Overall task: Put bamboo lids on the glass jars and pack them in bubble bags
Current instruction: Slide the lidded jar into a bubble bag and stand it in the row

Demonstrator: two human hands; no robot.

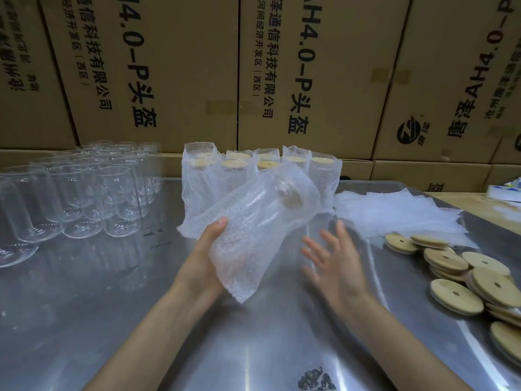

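Both forearms come in from the bottom edge over the reflective stainless steel table (118, 306). Left hand (208, 258) grips the clear bubble-wrap bag with a lidded glass jar inside (253, 230) — fingers behind the bag, thumb on the near face, held tilted off the table with the lid end pointing up and away. Round bamboo lid (291, 197) shows through the bag near its top. Right hand (335, 258) is just beside the bag, fingers spread and straight, holding nothing; looks apart from the bag, though it's blurred.

Row of already bagged jars with bamboo lids (262, 165) stands at the back, directly behind the held one. Cluster of bare clear glass jars without lids (84, 193) sits on the left. Flat stack of empty bubble bags (400, 213) and a loose pile of round bamboo lids with centre holes (462, 277) are on the right. Brown cardboard cartons with black printing (310, 74) wall off the back.

Judgement: this jar is packed, next is standing it with the finished row.

Risks:
- one-handed grip on slick bubble film — jar could slide inside the bag or out of the palm
- open bag mouth plus tilt, lid could loosen
- setting down too close could knock the finished row over
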